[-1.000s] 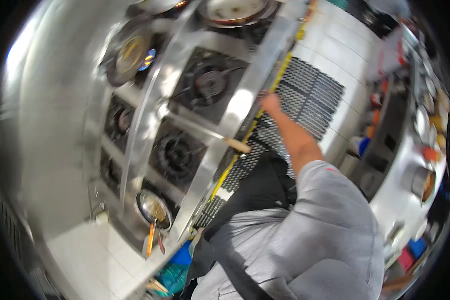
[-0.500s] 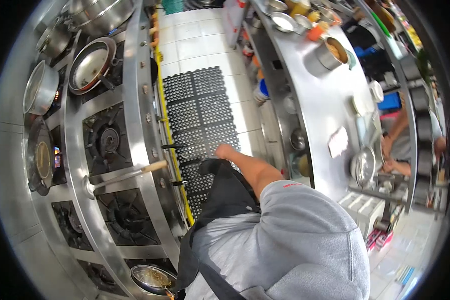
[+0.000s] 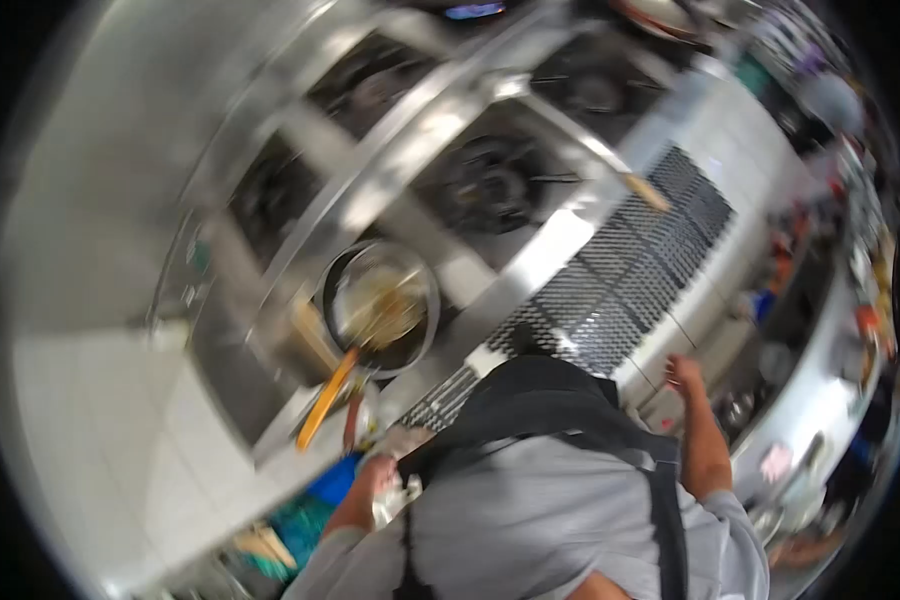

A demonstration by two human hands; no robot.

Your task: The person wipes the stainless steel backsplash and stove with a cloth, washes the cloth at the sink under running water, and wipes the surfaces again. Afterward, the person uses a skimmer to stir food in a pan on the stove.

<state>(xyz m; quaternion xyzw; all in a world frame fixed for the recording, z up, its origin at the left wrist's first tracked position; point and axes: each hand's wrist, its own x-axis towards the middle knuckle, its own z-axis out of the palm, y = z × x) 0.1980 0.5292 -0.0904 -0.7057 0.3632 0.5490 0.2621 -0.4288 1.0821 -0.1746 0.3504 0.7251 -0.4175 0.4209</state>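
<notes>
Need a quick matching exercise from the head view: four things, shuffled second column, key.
1. pan
2. ladle
3. mat
4. apron

A. worn over a grey shirt
B. lies across the stove, with a wooden handle
C. has an orange handle at its rim
D. on the floor

Pairs: 1-C, 2-B, 3-D, 4-A
</notes>
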